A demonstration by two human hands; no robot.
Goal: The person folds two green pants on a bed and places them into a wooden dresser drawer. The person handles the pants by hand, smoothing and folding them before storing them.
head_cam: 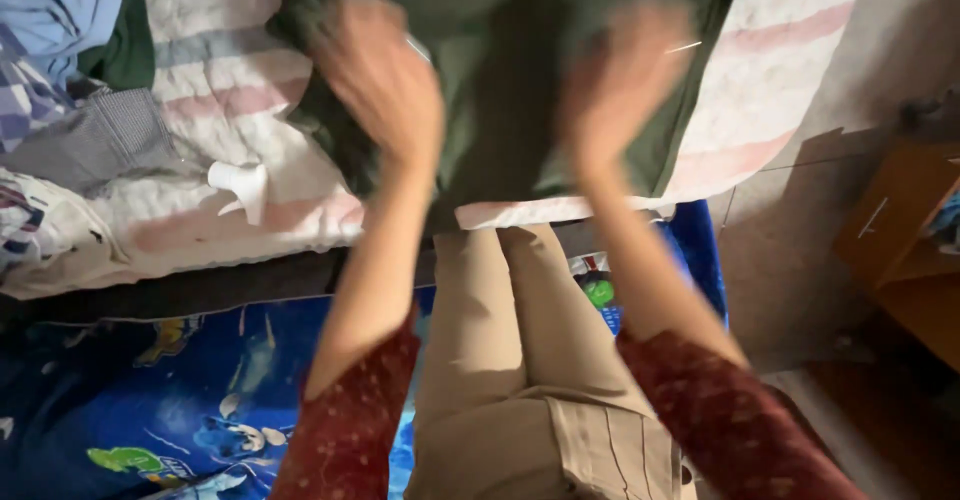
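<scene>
A dark green garment (500,90) lies spread on a bed with a striped pink, white and grey quilt (230,90). My left hand (380,80) rests flat on the garment's left part, blurred by motion. My right hand (625,75) lies on its right part, also blurred. Both hands seem to press on the cloth with fingers together; whether they pinch it cannot be told. Dark red sleeves cover my forearms.
A white plastic spray nozzle (240,185) lies on the quilt at the left. Other clothes are piled at the far left (70,70). A blue cartoon-print sheet (150,400) is below the bed edge. A wooden cabinet (900,230) stands on the tiled floor at the right.
</scene>
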